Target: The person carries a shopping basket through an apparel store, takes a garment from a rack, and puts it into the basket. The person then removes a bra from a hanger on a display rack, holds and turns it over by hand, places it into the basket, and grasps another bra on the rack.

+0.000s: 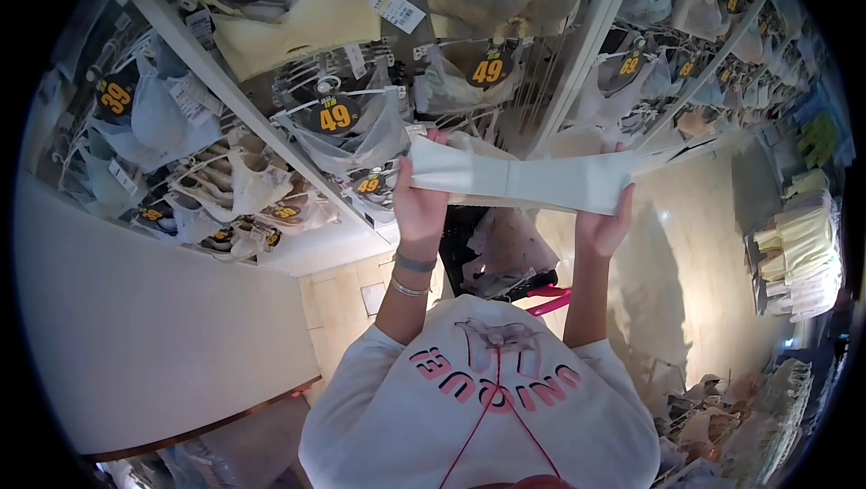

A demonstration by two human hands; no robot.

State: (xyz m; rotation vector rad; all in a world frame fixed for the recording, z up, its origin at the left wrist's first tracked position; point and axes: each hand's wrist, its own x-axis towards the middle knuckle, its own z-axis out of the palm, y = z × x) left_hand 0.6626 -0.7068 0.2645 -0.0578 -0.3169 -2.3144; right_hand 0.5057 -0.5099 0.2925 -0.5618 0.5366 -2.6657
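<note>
A pale, whitish bra (528,178) is stretched out sideways in front of my chest, its wide smooth band facing me. My left hand (421,196) grips one end of it, fingers curled behind the fabric. At the other end my right hand (606,218) holds the garment, thumb at its edge. A small white tag shows by the left end. Beyond the garment, bras hang on a rack, among them a yellow one (302,24) with a white tag.
Round black price signs, such as one reading 49 (334,115), mark the racks. A black basket (460,250) with garments and a pink handle (548,299) stands below my hands. A white wall (162,327) is at left; folded clothes (798,250) lie at right.
</note>
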